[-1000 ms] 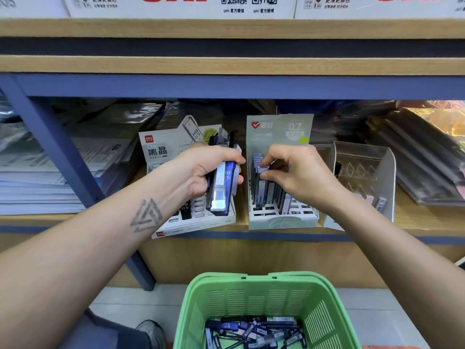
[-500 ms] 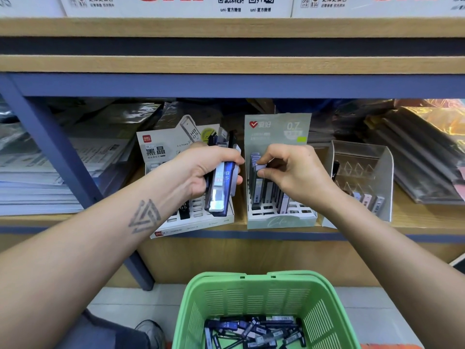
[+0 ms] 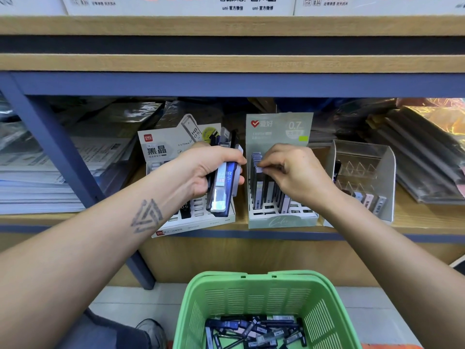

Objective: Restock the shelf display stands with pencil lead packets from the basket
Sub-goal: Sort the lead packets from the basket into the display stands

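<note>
the right hand (image 3: 294, 172) pinches the top of a single lead packet (image 3: 259, 187) between thumb and fingertips, at the left end of the pale green stand (image 3: 279, 220) marked 0.7, where a row of packets already stands upright in the slots. the left hand (image 3: 206, 172) is wrapped round a bundle of packets (image 3: 224, 185), holding them upright in front of the white stand (image 3: 191, 222) next door on the shelf (image 3: 427, 217). more packets lie loose in the bottom of the green basket (image 3: 266, 293) below, so the job looks well short of done. the step in hand seems to be seating this one packet in its slot. to do it well, it probably helps to keep the packet square to the grid and push straight down from the top edge, since a tilted packet would likely catch on the divider or lean on its neighbour and knock the row askew. it is worth checking the printed size first: the bundle shows 0.5 labels, and whether the pinched packet matches the 0.7 stand cannot be read here. keeping the left hand's bundle steady and clear of the white stand should avoid knocking over what already stands there. the clear stand (image 3: 364, 177) to the right holds only a few packets.
</note>
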A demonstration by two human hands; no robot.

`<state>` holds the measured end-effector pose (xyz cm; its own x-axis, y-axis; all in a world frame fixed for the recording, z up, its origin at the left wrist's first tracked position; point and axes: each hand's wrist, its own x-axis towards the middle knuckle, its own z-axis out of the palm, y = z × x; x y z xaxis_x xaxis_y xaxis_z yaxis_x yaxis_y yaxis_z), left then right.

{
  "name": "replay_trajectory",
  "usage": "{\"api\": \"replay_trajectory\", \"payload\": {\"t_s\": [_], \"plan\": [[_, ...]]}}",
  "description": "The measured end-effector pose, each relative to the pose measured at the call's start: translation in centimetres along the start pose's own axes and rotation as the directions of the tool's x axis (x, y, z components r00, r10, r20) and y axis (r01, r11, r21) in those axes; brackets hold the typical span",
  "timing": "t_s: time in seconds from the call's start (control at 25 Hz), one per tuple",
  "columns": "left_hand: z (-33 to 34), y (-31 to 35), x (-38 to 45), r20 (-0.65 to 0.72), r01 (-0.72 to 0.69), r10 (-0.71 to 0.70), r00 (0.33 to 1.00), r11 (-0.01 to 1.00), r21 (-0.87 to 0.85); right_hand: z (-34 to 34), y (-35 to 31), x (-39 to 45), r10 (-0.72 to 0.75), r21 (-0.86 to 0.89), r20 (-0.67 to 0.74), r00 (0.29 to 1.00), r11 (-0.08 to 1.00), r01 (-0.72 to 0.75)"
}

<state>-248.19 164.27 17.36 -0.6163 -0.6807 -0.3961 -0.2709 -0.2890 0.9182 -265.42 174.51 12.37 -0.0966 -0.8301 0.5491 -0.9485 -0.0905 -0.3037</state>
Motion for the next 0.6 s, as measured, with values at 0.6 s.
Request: {"api": "replay_trajectory", "payload": {"t_s": [0.6], "plan": [[0.04, -0.08, 0.00, -0.003, -0.009, 0.009, 1.000, 1.000, 0.013, 0.17, -0.27, 0.50, 0.080, 0.001, 0.009, 0.997, 0.997, -0.080]]}}
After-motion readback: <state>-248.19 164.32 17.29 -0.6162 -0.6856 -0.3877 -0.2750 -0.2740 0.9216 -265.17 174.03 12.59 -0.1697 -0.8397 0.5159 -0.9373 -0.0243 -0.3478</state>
